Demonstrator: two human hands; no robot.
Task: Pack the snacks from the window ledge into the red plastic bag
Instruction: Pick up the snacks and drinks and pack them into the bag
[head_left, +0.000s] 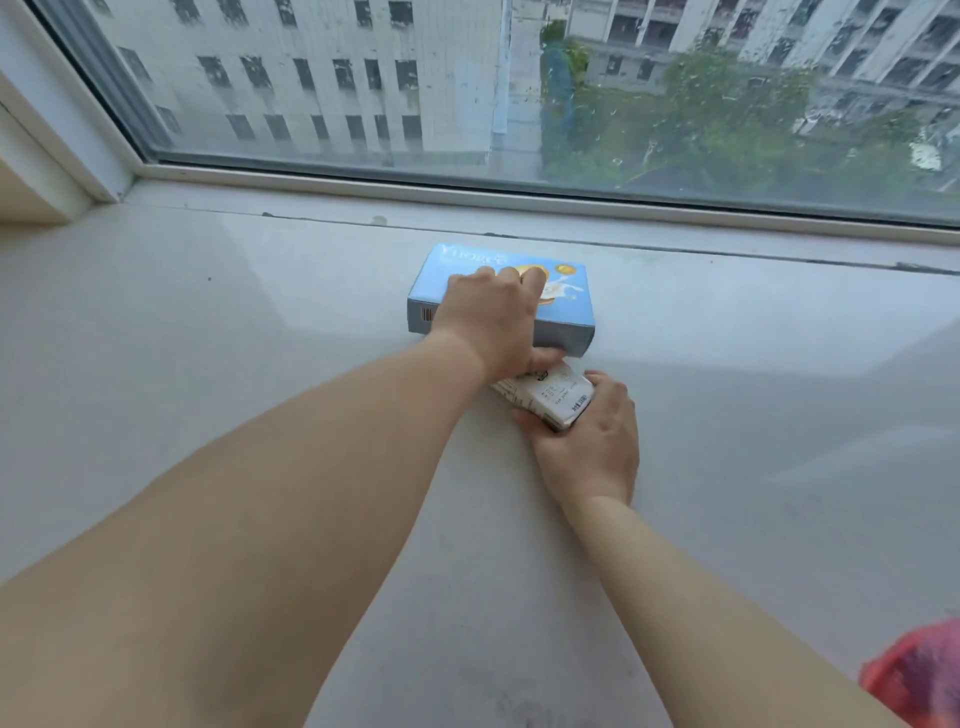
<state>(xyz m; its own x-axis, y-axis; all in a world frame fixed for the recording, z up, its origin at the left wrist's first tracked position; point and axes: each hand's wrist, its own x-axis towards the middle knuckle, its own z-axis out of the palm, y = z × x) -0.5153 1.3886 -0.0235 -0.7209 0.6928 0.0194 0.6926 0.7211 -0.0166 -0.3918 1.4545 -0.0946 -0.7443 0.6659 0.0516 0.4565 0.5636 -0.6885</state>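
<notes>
A light blue snack box (563, 306) lies flat on the white window ledge (260, 322), near the window. My left hand (493, 322) lies over it, fingers on its top and thumb at its near side, gripping it. Just in front of the box is a small white packet (558, 397) with printed text. My right hand (587, 441) is wrapped around that packet from the near side. Only a corner of the red plastic bag (919, 675) shows, at the bottom right edge of the view.
The window frame (467, 192) runs along the back of the ledge, with glass above it. A wall corner (47, 171) closes the ledge at the far left.
</notes>
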